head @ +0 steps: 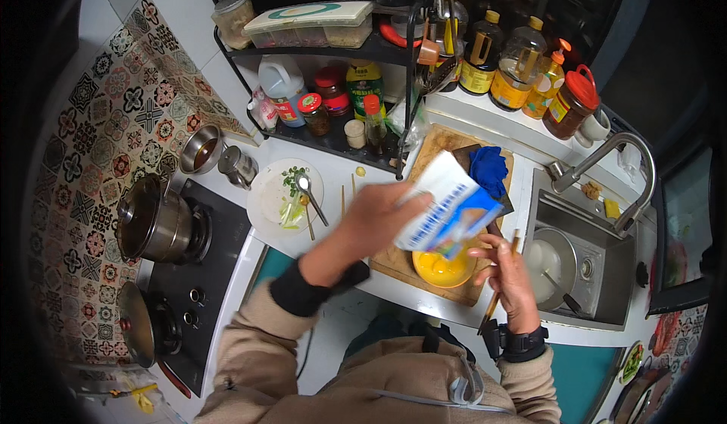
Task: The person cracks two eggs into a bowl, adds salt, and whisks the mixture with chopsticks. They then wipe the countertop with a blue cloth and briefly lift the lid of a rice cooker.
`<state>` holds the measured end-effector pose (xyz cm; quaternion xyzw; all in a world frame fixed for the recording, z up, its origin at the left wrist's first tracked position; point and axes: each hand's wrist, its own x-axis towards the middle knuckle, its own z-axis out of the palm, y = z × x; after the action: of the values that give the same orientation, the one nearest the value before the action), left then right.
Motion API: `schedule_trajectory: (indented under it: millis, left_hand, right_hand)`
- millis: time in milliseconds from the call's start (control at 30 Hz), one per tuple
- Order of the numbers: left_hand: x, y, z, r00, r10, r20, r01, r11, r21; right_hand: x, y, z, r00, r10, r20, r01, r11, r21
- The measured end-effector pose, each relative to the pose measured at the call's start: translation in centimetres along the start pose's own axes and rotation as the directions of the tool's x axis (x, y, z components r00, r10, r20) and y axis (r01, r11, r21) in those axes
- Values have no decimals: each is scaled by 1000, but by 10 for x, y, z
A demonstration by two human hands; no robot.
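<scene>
My left hand (372, 217) is closed on a white and blue packet (448, 205), tilted with its lower end above a bowl. The yellow bowl (443, 279) holds cracked eggs with several whole yolks and stands on a wooden cutting board (392, 262). My right hand (508, 270), right of the bowl, holds wooden chopsticks (489, 307) between palm and fingers; its fingertips are near the packet's lower corner. A blue cloth (487, 169) and a dark cleaver blade (504, 201) lie on the board behind the packet.
Left are a white plate (267, 182) with chopped scallions and spoons, and a gas stove (218, 287) with a steel pot (164, 225) and a lidded pan (139, 324). Right is a sink (613, 276) holding a metal bowl (548, 248). Behind stand a black rack (341, 52) and several bottles (480, 55).
</scene>
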<state>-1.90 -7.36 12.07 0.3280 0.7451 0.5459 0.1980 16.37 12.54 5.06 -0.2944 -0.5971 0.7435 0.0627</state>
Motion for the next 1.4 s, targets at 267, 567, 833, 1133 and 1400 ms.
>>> schedule_trajectory:
  millis: [267, 567, 833, 1133, 1400]
  left_hand:
    - [63, -65, -163, 990, -106, -94, 135, 903, 407]
    - [178, -203, -238, 977, -1, -213, 177, 564, 807]
    - [137, -189, -167, 712, 625, -320, -219, 631, 744]
    - [-13, -191, 74, 571, -506, 647, 782, 575, -241]
    - [-11, -202, 103, 561, -381, 735, 823, 168, -542]
  right_hand:
    - [-44, -23, -38, 795, -435, -423, 502, 863, 58]
    - [-78, -1, -24, 713, -520, -471, 486, 850, -203]
    - [-57, 38, -19, 830, -354, -432, 294, 934, -201]
    - [5, 72, -20, 929, -99, -356, 109, 994, 6]
    - [1, 67, -24, 932, -36, -362, 81, 990, 111]
